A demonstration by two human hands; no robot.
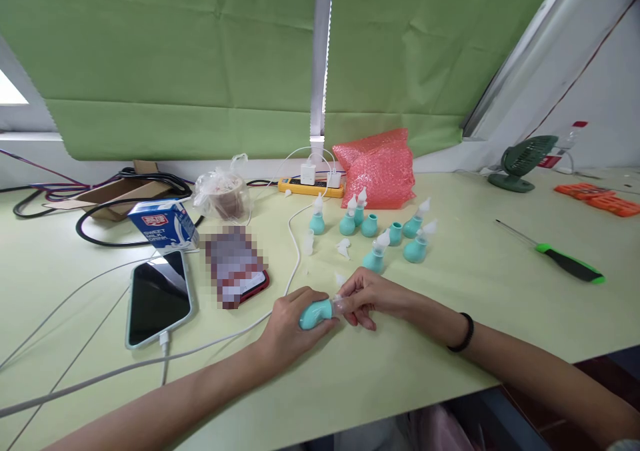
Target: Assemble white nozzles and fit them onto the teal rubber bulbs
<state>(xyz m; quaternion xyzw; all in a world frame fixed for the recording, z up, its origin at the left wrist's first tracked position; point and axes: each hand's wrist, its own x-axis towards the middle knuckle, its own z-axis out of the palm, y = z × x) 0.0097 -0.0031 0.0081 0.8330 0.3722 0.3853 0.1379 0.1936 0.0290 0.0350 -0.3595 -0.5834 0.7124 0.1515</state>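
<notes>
My left hand [290, 328] is closed round a small teal rubber bulb [316, 313], held sideways just above the pale green table [450, 344]. My right hand [367, 296] pinches the clear plastic tip [339, 304] at the bulb's right end. Behind the hands stand several more teal bulbs [373, 259], some with clear tips fitted, some without. Loose clear tips [344, 248] lie on the table between them and my hands. A black band circles my right wrist.
A phone [159, 298] on a white cable lies at left, beside a second phone [235, 264] and a blue milk carton [164, 224]. A pink bubble-wrap bag [377, 166], a yellow power strip [310, 186], a green-handled screwdriver [560, 259] and a small fan [520, 161] sit further back.
</notes>
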